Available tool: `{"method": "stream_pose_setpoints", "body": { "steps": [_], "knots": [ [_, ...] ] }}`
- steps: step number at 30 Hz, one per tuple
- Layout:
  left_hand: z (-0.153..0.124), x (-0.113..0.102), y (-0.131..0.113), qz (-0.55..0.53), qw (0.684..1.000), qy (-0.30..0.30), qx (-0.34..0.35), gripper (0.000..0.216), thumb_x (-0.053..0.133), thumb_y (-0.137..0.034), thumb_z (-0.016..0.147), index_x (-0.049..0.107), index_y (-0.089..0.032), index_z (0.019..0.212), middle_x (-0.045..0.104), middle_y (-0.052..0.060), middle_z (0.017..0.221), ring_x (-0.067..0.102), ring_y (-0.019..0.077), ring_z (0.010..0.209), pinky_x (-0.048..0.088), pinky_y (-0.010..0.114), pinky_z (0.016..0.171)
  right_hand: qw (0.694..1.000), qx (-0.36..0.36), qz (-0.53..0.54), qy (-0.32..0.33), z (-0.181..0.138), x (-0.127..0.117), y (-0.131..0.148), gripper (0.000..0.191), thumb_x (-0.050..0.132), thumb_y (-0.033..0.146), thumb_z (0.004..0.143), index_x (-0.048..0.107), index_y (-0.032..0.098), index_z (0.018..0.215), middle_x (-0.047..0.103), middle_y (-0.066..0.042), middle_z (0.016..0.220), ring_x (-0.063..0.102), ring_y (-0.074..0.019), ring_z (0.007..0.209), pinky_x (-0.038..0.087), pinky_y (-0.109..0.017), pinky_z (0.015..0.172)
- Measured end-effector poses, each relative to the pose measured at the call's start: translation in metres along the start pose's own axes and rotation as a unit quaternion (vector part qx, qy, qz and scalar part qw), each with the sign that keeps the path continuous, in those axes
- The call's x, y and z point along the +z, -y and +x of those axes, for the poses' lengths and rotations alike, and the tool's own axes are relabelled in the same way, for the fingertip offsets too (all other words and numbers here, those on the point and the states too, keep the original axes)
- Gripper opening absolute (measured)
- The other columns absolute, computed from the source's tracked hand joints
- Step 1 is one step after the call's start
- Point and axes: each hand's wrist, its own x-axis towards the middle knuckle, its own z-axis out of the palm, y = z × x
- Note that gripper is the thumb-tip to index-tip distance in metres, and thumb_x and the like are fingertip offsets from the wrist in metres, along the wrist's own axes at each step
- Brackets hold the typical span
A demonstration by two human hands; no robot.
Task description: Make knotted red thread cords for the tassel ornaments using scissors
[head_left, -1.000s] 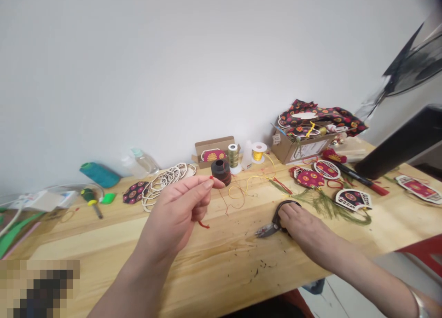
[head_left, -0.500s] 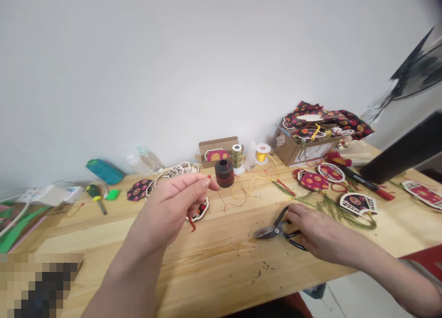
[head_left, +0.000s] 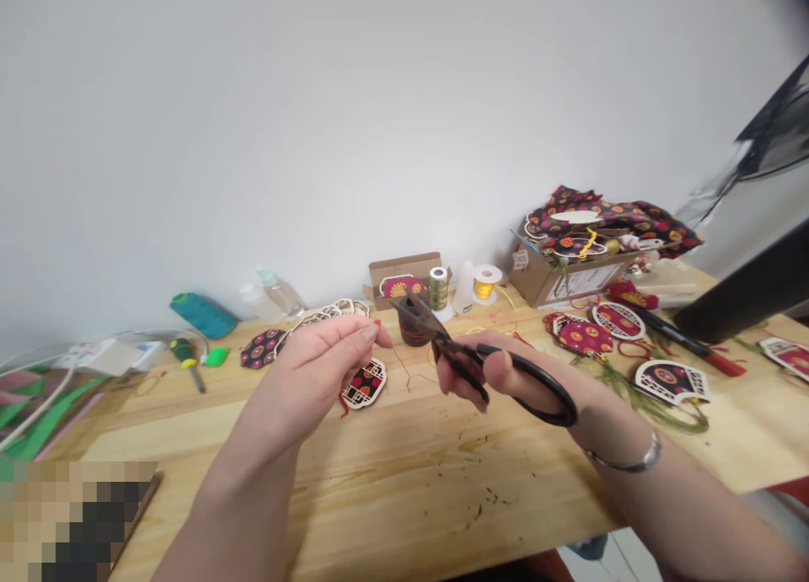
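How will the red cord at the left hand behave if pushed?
The red cord probably flops: its end hangs curved below the left hand. It looks thin, so likely light, and a push may simply fold it.

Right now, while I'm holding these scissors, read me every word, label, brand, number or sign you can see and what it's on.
No text can be read for certain.
White label on the cardboard box: print too blurred.
Small tag at that box's left corner: characters too small and blurred.
White squeeze bottle: small dark mark low down, too small to tell whether it's lettering.
Black-handled scissors: no lettering visible.
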Motion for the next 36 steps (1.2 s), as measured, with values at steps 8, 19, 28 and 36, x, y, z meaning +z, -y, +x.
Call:
{"method": "stream_pose_setpoints", "body": {
  "steps": [8, 19, 28, 36],
  "knots": [
    [-0.002, 0.001, 0.000, -0.030, 1.000, -0.004, -0.001, 0.026, 0.066, -0.046, 0.083, 0.072, -0.020, 0.079, 0.044, -0.005, 0.053, 0.036, 0.0057, 0.046, 0.025, 0.017, 0.041, 0.997, 0.032, 0.005, 0.064, -0.004, 0.005, -0.013, 0.080, 0.028, 0.084, 0.081, 0.061, 0.012, 0.086, 0.050, 0.000, 0.066, 0.050, -0.0095, 0.054, 0.044, -0.023, 0.051],
    [-0.009, 0.010, -0.005, 0.033, 0.995, 0.054, -0.075, 0.027, 0.062, -0.046, 0.084, 0.072, -0.021, 0.082, 0.060, 0.001, 0.068, 0.048, 0.0101, 0.055, 0.037, 0.020, 0.046, 0.999, 0.009, 0.014, 0.050, 0.001, 0.012, -0.011, 0.076, 0.032, 0.084, 0.080, 0.059, 0.013, 0.088, 0.044, 0.003, 0.067, 0.040, -0.0086, 0.057, 0.036, -0.023, 0.052],
    [-0.010, 0.012, -0.006, 0.046, 0.996, 0.052, -0.064, 0.029, 0.059, -0.047, 0.085, 0.070, -0.020, 0.083, 0.057, 0.000, 0.065, 0.046, 0.0107, 0.053, 0.039, 0.021, 0.046, 0.998, 0.052, 0.004, -0.026, 0.002, 0.016, -0.003, 0.074, 0.047, 0.085, 0.071, 0.060, 0.013, 0.075, 0.044, 0.004, 0.060, 0.034, -0.0075, 0.055, 0.027, -0.022, 0.049],
    [-0.011, 0.013, -0.005, 0.028, 0.998, 0.043, -0.040, 0.027, 0.061, -0.044, 0.085, 0.070, -0.019, 0.078, 0.053, -0.001, 0.058, 0.043, 0.0110, 0.048, 0.036, 0.020, 0.041, 0.995, 0.067, 0.056, -0.041, 0.003, 0.017, -0.007, 0.045, 0.069, 0.057, 0.077, 0.062, 0.013, 0.073, 0.046, 0.006, 0.058, 0.033, -0.0058, 0.052, 0.026, -0.021, 0.046]
  ]
}}
